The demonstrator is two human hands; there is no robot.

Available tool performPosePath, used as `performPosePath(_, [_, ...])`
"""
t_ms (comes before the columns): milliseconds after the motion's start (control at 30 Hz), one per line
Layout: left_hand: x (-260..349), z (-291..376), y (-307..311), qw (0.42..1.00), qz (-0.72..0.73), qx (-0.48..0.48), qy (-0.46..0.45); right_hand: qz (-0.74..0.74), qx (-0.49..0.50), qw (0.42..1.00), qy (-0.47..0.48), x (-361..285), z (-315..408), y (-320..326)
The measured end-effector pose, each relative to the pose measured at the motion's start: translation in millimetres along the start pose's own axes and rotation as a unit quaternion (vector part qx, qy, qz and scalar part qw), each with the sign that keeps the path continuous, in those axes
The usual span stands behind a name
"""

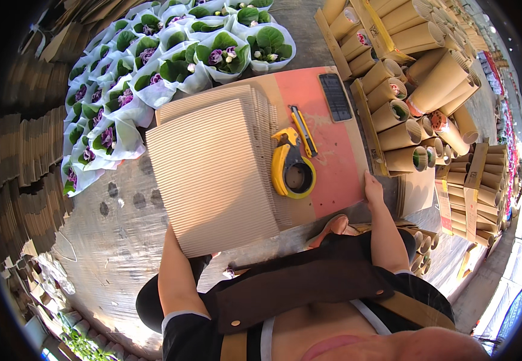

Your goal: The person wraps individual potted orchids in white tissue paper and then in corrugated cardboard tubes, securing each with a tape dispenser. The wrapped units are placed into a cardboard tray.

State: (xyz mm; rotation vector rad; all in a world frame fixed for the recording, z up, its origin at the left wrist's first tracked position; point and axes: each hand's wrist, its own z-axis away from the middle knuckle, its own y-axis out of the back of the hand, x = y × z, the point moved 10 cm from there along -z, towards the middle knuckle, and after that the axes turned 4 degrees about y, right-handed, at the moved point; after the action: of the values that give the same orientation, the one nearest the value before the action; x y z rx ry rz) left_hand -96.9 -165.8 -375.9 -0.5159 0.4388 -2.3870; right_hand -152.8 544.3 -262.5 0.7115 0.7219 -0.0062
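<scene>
A stack of corrugated cardboard sheets (pixel 211 176) lies on the left part of a board (pixel 333 167) with a pink-red area. My left hand (pixel 172 230) is at the stack's near left corner, its fingers hidden under the cardboard. At the board's right edge, my right hand (pixel 372 187) grips the rim, some fingers out of sight. Between the stack and the pink area lies a yellow tape dispenser (pixel 279 173), with a yellow utility knife (pixel 304 131) beside it. A smartphone (pixel 335 97) rests at the board's far right corner.
Potted flowering plants in white wraps (pixel 224 56) stand beyond the board and to the left. Cardboard boxes hold corrugated tubes (pixel 441 83), some with plants inside, at the right. Stacked cardboard (pixel 39 140) lines the far left. A shoe (pixel 331 228) shows below the board.
</scene>
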Motion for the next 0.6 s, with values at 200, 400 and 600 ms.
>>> performPosePath(200, [59, 11, 21, 0.997, -0.012, -0.016, -0.078, 0.006, -0.018, 1.000, -0.001, -10, 2, -18])
performPosePath(400, [140, 76, 29, 0.968, -0.079, 0.209, -0.113, 0.113, 0.020, 0.990, 0.076, -35, 18, -17])
performPosePath(600, [156, 280, -130, 0.517, -0.394, 0.413, -0.637, 0.210, 0.108, 0.859, 0.455, -153, 147, -11])
